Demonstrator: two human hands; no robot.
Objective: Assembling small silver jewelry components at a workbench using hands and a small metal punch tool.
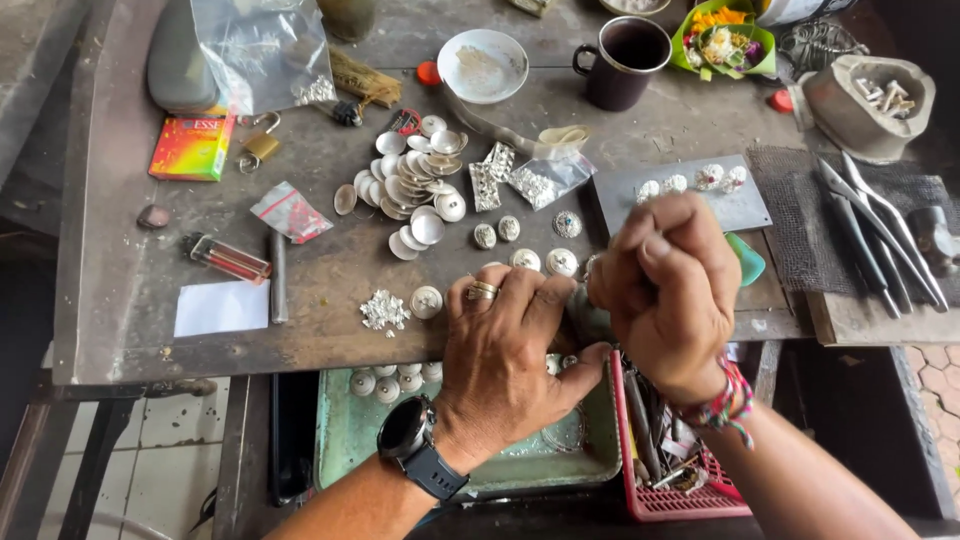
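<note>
The left hand (505,345) lies palm down at the near edge of the bench (120,300), fingers spread loosely and closed on nothing, a ring on one finger and a dark watch (405,430) at the wrist. Its fingertips rest just beside two small round silver domes (543,261), which sit at about 12 o'clock from the knuckles. At 3 o'clock from it, touching or nearly so, the right hand (668,290) is curled into a tight fist around something small; what it grips is hidden by the fingers. A grey rounded piece (585,318) shows between the two hands, partly covered by both.

At 11 o'clock from the left hand lies a heap of silver discs (412,185), and at 9 o'clock a little pile of silver scraps (384,311). A grey plate (690,205) with four ornate studs lies at 12 o'clock from the right hand. Below the bench edge, under the left wrist, sits a green tray (350,440); a red basket (690,498) of tools stands under the right wrist
</note>
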